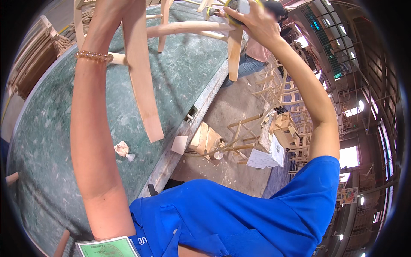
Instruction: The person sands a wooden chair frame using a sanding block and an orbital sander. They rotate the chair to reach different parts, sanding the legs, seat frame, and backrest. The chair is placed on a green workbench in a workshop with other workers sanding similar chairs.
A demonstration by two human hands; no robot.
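Observation:
A bare wooden chair frame (142, 81) rests on a green, dust-scuffed table (55, 128), its tapering legs pointing toward me. My left hand (112, 10) is beside the nearest leg at the top edge. Its fingers are cut off by the picture, so I cannot see whether it grips the frame. Over the curved rail (188, 28), near the right leg (234, 53), my right hand (262, 25) is closed round a round, yellow-rimmed tool that looks like a sander (233, 16). Its underside is partly hidden.
A crumpled pale cloth or paper (122, 149) lies on the table. Stacked wooden parts (34, 60) stand to the left. Beyond the table's right edge are a wooden box (204, 139), a hose and several chair frames (274, 88). Another person (252, 60) is close behind my right hand.

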